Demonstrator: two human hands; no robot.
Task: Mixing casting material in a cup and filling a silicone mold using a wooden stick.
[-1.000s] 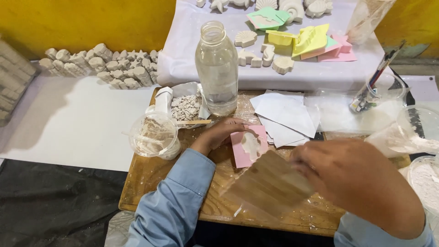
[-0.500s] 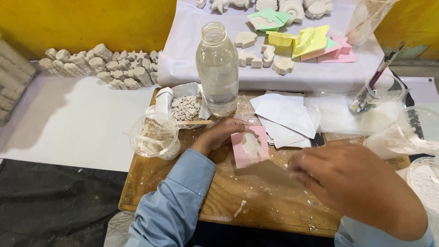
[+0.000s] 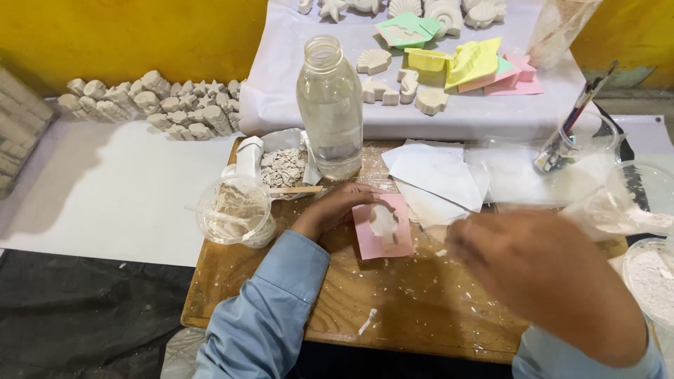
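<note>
A pink mould [image 3: 382, 226] filled with white plaster lies flat on the wooden board [image 3: 393, 302]. My left hand [image 3: 330, 210] grips its left edge, with the blue sleeve running down to the frame's bottom. My right hand [image 3: 540, 274] hovers blurred over the board's right side, its fingertips near the mould's right edge and the white paper sheets [image 3: 435, 175]. Whether it holds anything is hidden by the blur.
Behind the mould stand a clear bottle [image 3: 330, 105], a plastic cup of white paste [image 3: 235, 210] and a pile of plaster crumbs [image 3: 284, 167]. Plaster casts [image 3: 372, 62] and coloured moulds [image 3: 470, 63] lie on a white cloth. A brush jar [image 3: 572, 140] and a powder bowl [image 3: 649, 274] are at right.
A second ago my right hand held a brownish translucent sheet low over the board; that sheet is gone from view and the hand has moved up and right. The left hand stays on the mould.
</note>
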